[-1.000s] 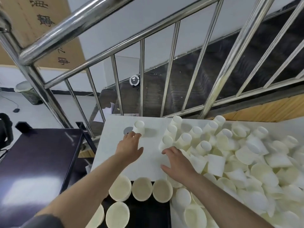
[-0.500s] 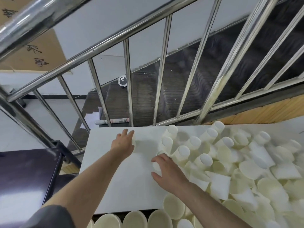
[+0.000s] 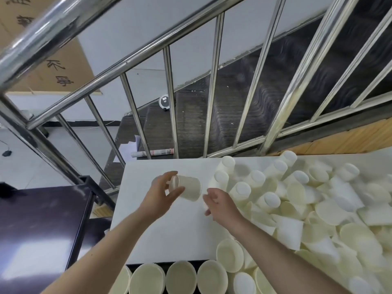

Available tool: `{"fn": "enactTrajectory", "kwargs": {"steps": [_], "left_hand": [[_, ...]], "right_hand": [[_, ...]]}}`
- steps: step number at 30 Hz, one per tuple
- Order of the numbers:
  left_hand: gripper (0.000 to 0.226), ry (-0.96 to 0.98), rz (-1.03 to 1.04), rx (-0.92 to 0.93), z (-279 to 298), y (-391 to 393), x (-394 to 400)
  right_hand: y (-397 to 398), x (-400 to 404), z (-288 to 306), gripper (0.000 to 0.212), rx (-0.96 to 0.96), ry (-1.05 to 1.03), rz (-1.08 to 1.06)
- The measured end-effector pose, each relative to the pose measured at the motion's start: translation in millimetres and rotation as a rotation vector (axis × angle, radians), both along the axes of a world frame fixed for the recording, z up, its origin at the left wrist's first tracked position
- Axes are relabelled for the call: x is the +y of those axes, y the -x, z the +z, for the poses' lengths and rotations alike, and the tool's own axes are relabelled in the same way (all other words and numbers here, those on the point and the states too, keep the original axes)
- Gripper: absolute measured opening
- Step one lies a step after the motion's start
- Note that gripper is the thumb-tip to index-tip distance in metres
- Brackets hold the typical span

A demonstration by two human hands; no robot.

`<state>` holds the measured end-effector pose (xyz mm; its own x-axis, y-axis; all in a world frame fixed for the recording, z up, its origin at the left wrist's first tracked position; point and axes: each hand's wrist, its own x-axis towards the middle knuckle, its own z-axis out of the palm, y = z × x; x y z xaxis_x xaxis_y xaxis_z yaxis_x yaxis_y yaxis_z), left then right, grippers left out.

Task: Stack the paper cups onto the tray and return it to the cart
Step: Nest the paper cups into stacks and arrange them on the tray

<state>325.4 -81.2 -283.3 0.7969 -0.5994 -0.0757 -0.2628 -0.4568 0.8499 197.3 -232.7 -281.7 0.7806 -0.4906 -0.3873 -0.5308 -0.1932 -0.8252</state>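
While the far left is just a dark glossy cart top (image 3: 40, 225) sitting beside the work surface, everything interesting happens on the flat white tabletop (image 3: 169, 228) next to it. Left hand (image 3: 160, 195) is lifted a bit above that white surface, thumb and fingers wrapped around a single cream paper cup (image 3: 189, 187) held on its side, base end toward the hand and wider end pointing right. Right hand (image 3: 220, 203) is just beside it, a small gap between the two hands, fingers loosely curled; something pale shows at its fingertips, but honestly I can't tell if it's actually gripping a cup or not. Down at the near edge, a row of open cream cups (image 3: 180, 276) stands mouth-up in a dark tray (image 3: 163, 264), mostly hidden under them. Further right it's chaos: a big heap of loose cream paper cups (image 3: 307, 209), some upside down, some tipped over, some nested, covering the whole right side of the table. Behind it all runs a shiny steel stair railing (image 3: 214, 85).
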Motion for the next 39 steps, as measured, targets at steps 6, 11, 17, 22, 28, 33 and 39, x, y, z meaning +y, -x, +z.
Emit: {"fn": "enactTrajectory", "kwargs": {"steps": [6,11,17,22,28,33,39], "left_hand": [[0.041,0.210,-0.006,0.144,1.7,38.6,14.5],[0.066,0.063,-0.058,0.077,-8.7,43.8,21.7],[0.091,-0.183,-0.308,-0.198,-14.3,41.2,18.6],[0.080,-0.343,-0.332,-0.296,-28.4,40.8,11.3],[0.076,-0.548,-0.274,-0.214,-39.8,34.8,14.5],[0.075,-0.623,-0.291,-0.225,-47.0,31.0,16.7],[0.088,-0.608,-0.322,-0.230,-50.8,27.6,18.5]], "right_hand": [[5.3,12.0,18.0,0.021,-0.146,-0.198,-0.119],[15.4,10.8,14.4,0.018,-0.187,0.008,0.058],[23.7,16.7,6.5,0.025,-0.116,0.491,0.600],[23.2,17.1,-1.7,0.039,-0.093,0.529,0.660],[14.7,-10.4,-12.1,0.051,0.047,0.709,0.420],[0.4,-28.0,-22.7,0.059,0.269,0.739,0.447],[-6.4,-32.0,-36.6,0.053,0.282,0.697,0.435]]}}
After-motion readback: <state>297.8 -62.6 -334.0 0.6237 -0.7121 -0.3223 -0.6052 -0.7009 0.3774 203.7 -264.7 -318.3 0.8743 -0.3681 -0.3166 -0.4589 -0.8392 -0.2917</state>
